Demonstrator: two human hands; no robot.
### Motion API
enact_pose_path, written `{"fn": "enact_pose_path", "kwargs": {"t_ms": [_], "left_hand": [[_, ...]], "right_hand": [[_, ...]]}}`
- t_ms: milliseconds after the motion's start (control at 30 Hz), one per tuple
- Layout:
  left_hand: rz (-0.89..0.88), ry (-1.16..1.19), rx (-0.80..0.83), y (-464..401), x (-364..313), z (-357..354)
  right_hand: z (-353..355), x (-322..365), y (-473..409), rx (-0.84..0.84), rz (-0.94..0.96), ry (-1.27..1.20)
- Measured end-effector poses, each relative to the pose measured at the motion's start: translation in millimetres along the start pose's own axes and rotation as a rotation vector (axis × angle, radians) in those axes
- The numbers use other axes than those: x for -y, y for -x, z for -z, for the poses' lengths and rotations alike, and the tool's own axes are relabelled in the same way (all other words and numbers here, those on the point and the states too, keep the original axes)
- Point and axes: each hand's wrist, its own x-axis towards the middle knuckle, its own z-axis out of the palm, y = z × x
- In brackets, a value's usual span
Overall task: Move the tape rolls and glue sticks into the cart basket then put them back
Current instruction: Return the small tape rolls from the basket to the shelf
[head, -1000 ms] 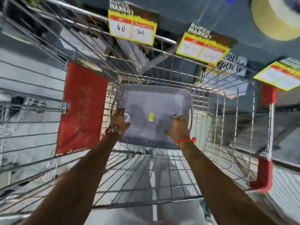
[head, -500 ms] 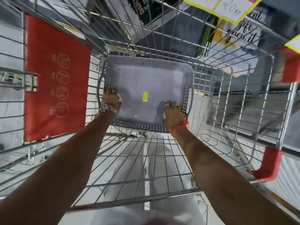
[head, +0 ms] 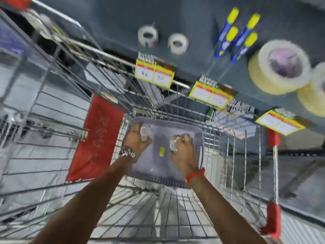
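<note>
Over the grey basket (head: 175,176) in the cart, your left hand (head: 136,141) and right hand (head: 181,150) are each gripping a small tape roll (head: 173,144), risking a fumble through the wire floor.

Shiny metal wire cart (head: 177,205), matt perforated grey plastic basket (head: 199,138), glossy translucent tape rolls (head: 178,43).

light: bright, even | blur: heavy motion smear (worst toward edges) | distortion: wide-angle bowing | shadows: soft

Both arms outstretched, left hand (head: 137,138) and right hand (head: 182,150) each curled closed around something small.
</note>
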Motion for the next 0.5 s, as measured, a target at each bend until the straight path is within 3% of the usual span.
{"fn": "enact_pose_path", "kwargs": {"t_ms": [100,167,333,500], "left_hand": [[-0.31,0.209,-0.229,6,-39,44],[-0.426,0.292,-0.366,3,-62,74],[-0.507,0.378,-0.564,-27,-122,141],[-0.471,0.226,-0.537,-66,-149,170]], "right_hand": [[50,34,-13,-0.14,0.039,-0.127],[85,57,-27,-0.311,0.099,-0.271],[164,103,-76,-0.516,0.206,-0.418],[199,120,-118,-0.584,0.171,-0.359]]}}
